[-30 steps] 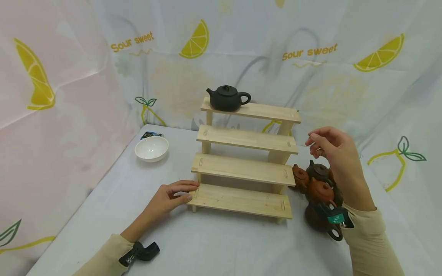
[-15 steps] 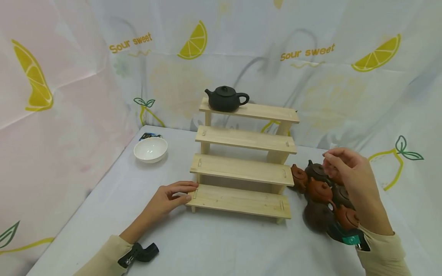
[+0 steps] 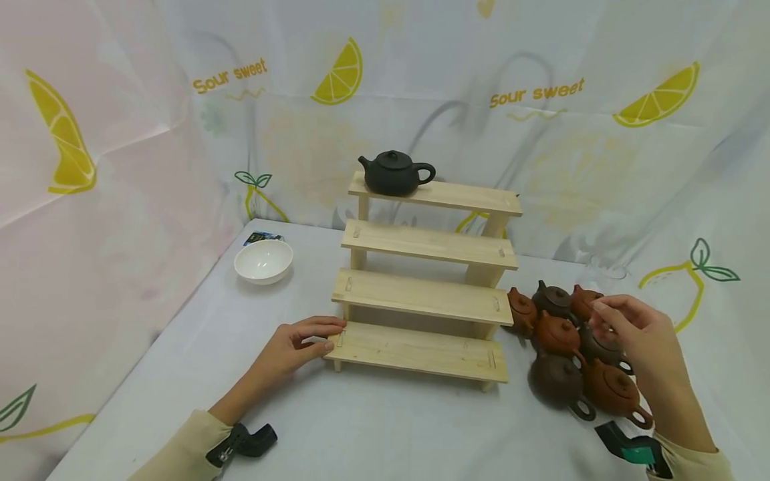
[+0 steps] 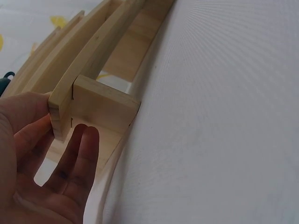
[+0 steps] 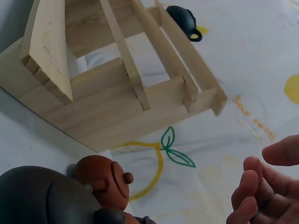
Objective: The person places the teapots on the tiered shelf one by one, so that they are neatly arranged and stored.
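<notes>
A wooden stepped display rack point(image 3: 421, 297) with several boards stands in the middle of the table. On its top board sits a black teapot point(image 3: 394, 175), spout to the left. My left hand point(image 3: 295, 344) holds the left end of the lowest board point(image 4: 56, 109), thumb and fingers on either side of that end. Hovering by the right edge of the teapot cluster, my right hand point(image 3: 640, 334) has loosely bent fingers and nothing in it. Beneath and beside it are brown-red teapots point(image 3: 556, 334) and dark brown teapots point(image 3: 555, 381), set close together.
A white bowl point(image 3: 263, 261) stands at the back left, in front of a small dark printed packet point(image 3: 263, 236). Lemon-printed cloth point(image 3: 445, 73) hangs behind and at both sides. A see-through rounded object point(image 3: 607, 269) is at the back right.
My right hand has moved right and down from beside the rack to the teapots' right side, uncovering more of them. The left hand stays on the board end.
</notes>
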Demonstrator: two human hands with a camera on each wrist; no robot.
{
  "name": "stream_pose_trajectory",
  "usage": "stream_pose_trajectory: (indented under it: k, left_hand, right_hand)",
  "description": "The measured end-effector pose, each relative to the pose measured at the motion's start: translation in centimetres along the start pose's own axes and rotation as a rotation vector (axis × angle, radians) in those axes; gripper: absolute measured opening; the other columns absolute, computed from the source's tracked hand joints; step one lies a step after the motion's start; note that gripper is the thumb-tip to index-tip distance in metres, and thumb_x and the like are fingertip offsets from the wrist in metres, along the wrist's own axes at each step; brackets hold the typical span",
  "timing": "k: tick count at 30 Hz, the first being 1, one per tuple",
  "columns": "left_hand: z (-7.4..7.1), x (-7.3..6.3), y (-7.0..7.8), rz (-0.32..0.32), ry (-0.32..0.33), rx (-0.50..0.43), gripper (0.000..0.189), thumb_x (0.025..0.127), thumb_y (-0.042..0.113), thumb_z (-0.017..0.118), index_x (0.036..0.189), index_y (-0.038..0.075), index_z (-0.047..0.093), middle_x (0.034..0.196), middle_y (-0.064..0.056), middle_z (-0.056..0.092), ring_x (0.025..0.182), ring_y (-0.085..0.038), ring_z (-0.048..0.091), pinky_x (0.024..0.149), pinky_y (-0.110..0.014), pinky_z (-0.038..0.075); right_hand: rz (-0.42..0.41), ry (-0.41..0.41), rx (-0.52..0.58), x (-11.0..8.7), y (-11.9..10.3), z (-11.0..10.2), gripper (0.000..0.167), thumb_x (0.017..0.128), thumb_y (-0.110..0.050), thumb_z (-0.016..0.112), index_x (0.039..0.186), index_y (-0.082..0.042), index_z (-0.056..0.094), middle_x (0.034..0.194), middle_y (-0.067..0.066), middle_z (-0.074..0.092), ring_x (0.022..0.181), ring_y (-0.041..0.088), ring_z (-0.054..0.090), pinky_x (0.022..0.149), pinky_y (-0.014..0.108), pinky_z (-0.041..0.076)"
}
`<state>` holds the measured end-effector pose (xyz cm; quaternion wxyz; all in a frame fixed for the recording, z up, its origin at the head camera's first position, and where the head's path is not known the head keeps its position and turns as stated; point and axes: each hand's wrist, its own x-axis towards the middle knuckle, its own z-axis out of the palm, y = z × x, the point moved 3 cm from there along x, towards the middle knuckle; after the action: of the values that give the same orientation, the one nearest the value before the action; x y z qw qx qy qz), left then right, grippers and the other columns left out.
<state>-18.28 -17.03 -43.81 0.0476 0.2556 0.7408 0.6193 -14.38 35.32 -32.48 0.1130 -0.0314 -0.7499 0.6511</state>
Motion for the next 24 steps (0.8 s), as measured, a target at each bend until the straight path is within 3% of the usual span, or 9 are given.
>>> stream_pose_trajectory:
  k: [6,18,24]
  left_hand:
    - [0.2,-0.1,-0.1,-0.003,-0.002,-0.01,0.027,0.098,0.005,0.072,0.125,0.007,0.076,0.14,-0.007,0.063,0.134,-0.014,0.054,0.095,-0.033,0.054]
    - [-0.1,-0.1,-0.3,0.002,0.0,0.002,0.028,0.099,0.006,0.072,0.126,0.008,0.076,0.141,-0.006,0.063,0.134,-0.015,0.054,0.095,-0.033,0.054]
    - [-0.1,0.0,-0.3,0.014,-0.007,-0.001,0.028,0.099,0.005,0.072,0.126,0.007,0.076,0.14,-0.007,0.064,0.134,-0.016,0.054,0.095,-0.033,0.054]
  right_hand:
    - [0.015,0.037,0.015,-0.5,0.9,-1.6,0.006,0.102,-0.011,0.07,0.098,-0.013,0.074,0.076,0.003,0.07,0.066,0.013,0.066,0.062,0.02,0.055]
    - [0.006,0.078,0.074,-1.7,3.3,-3.4,0.011,0.102,-0.004,0.067,0.1,-0.01,0.076,0.079,0.004,0.072,0.067,0.014,0.066,0.062,0.02,0.055]
    - [0.041,0.131,0.078,-2.6,4.6,-4.7,0.014,0.101,-0.004,0.068,0.096,-0.012,0.078,0.077,0.002,0.072,0.065,0.013,0.065,0.06,0.02,0.055]
